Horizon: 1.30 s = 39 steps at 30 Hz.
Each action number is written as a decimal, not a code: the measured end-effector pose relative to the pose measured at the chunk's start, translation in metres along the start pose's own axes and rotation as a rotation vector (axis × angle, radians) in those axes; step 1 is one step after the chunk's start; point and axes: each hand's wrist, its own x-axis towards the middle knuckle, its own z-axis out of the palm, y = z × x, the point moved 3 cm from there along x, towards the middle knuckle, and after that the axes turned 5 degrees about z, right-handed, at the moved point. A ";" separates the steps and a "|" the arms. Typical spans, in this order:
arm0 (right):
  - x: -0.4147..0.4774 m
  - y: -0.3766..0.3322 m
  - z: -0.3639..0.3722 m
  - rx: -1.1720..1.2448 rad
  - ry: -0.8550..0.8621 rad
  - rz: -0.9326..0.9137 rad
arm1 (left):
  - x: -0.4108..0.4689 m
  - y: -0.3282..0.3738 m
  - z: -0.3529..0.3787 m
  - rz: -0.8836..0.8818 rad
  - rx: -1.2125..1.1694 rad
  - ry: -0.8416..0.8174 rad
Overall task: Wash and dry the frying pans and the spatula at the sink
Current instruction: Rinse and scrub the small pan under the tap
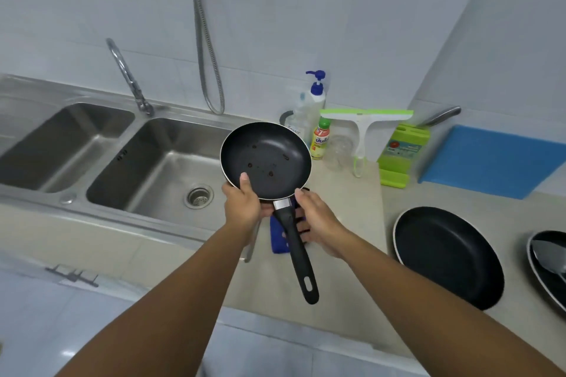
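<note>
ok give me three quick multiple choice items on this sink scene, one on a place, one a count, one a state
1. Where does the large pan lie?
A. in the left basin
B. on the counter, right of the held pan
C. on the blue mat

2. How many frying pans show?
A. one
B. two
C. three

3. The held pan's inside is
A. spotless
B. dotted with brown spots
C. full of water

Answers:
1 B, the large pan rests flat on the counter.
2 C, the held pan, the large pan and a third pan cut by the right edge.
3 B, brown spots sit on its black surface near the left hand at the rim.
</note>
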 end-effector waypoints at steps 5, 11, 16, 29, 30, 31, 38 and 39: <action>0.022 0.001 0.093 -0.081 0.026 0.017 | 0.046 0.007 -0.062 -0.087 -0.129 -0.046; 0.046 0.007 0.177 -0.123 0.221 -0.065 | 0.123 0.016 -0.148 -0.128 -0.024 -0.109; 0.062 0.002 0.228 -0.124 0.200 -0.099 | 0.168 0.020 -0.193 -0.064 0.086 -0.100; 0.125 -0.037 0.266 0.136 0.028 0.051 | 0.243 0.041 -0.220 -0.128 -0.018 -0.167; 0.129 -0.039 0.268 0.144 0.038 0.045 | 0.249 0.042 -0.220 -0.126 -0.001 -0.163; 0.133 -0.042 0.271 0.149 0.046 0.036 | 0.256 0.044 -0.220 -0.124 0.012 -0.162; 0.165 -0.059 0.286 0.092 0.139 -0.044 | 0.329 0.069 -0.227 -0.061 0.238 -0.184; 0.168 -0.060 0.289 0.076 0.150 -0.049 | 0.340 0.075 -0.230 -0.019 0.332 -0.179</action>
